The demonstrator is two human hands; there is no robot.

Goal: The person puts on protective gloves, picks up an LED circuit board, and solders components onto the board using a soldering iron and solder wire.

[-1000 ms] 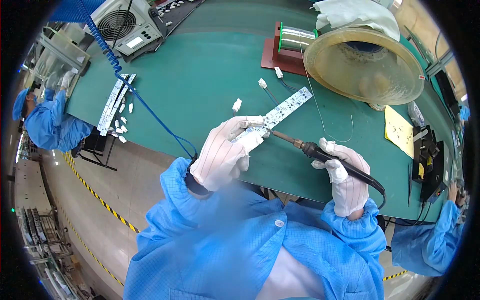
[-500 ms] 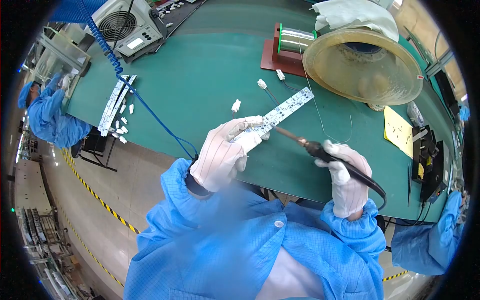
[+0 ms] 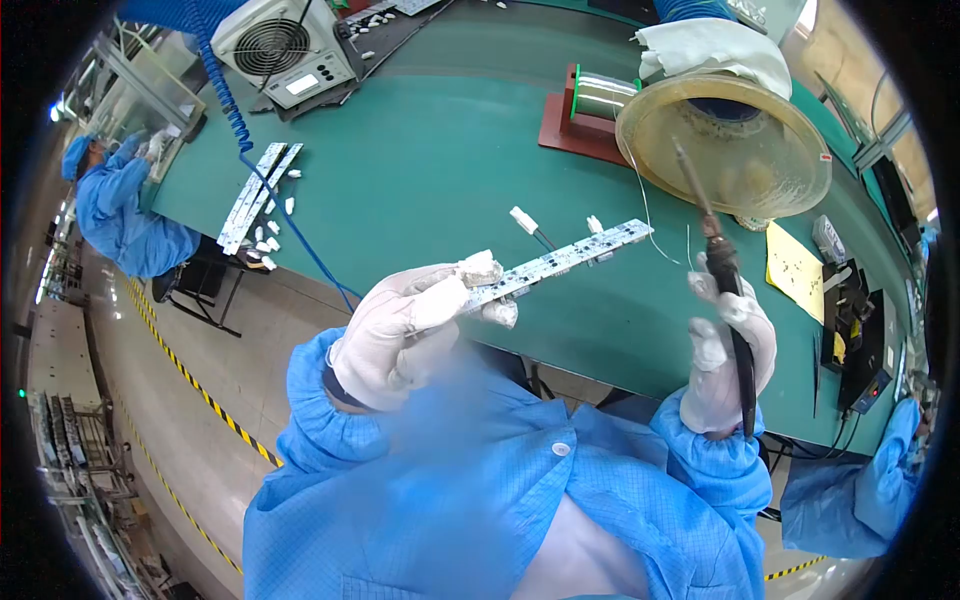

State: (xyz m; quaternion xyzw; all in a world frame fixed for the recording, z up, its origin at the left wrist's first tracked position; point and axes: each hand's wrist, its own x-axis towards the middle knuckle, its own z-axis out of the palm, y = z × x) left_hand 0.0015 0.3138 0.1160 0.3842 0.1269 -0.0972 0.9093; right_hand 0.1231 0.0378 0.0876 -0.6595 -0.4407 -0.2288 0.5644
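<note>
My left hand [image 3: 410,325], in a white glove, pinches the near end of a long white circuit board strip [image 3: 570,260], raised and slanting up to the right. White connectors [image 3: 523,220] on short dark wires show behind the strip. My gloved right hand [image 3: 735,345] is wrapped round the black handle of a soldering iron [image 3: 718,250]. Its metal tip points up and away, in front of the round fume hood, apart from the strip. A thin solder wire [image 3: 648,215] hangs down from the solder spool [image 3: 603,95] between the two hands.
The wide fume extraction hood [image 3: 790,185] stands at the back right. A yellow sponge sheet [image 3: 793,270] and a black soldering station [image 3: 865,345] lie right. At left are more board strips [image 3: 250,205], loose connectors [image 3: 268,245], a blue coiled hose [image 3: 240,135] and a fan unit [image 3: 285,55]. Co-workers sit at both sides.
My right hand has swung the soldering iron away from the strip, its tip turning upward. My left hand has shifted left and tilted the strip flatter. The view has moved slightly.
</note>
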